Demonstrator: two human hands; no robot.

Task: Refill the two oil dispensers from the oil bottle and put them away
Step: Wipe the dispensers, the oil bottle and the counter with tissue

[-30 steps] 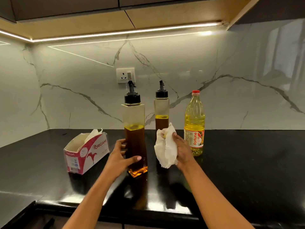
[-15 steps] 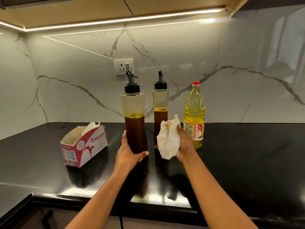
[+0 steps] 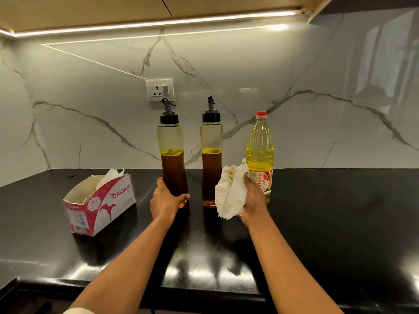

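Two clear square oil dispensers with black pour spouts stand upright near the back wall, each a bit over half full of dark oil. My left hand point(image 3: 164, 201) grips the base of the left dispenser point(image 3: 171, 152). The right dispenser point(image 3: 211, 152) stands free beside it. My right hand point(image 3: 253, 199) holds a crumpled white paper towel point(image 3: 230, 194) in front of the right dispenser's lower part. The yellow oil bottle point(image 3: 259, 152) with a red cap stands just right of the towel, partly hidden by my fingers.
A red and white tissue box point(image 3: 99, 203) lies on the black countertop point(image 3: 340, 223) to the left. A wall socket point(image 3: 160, 89) sits on the marble backsplash behind the dispensers. Cabinets with a light strip hang overhead.
My left hand has pushed the left dispenser back toward the wall, level with the right one. My right hand with the towel has stayed near the right dispenser.
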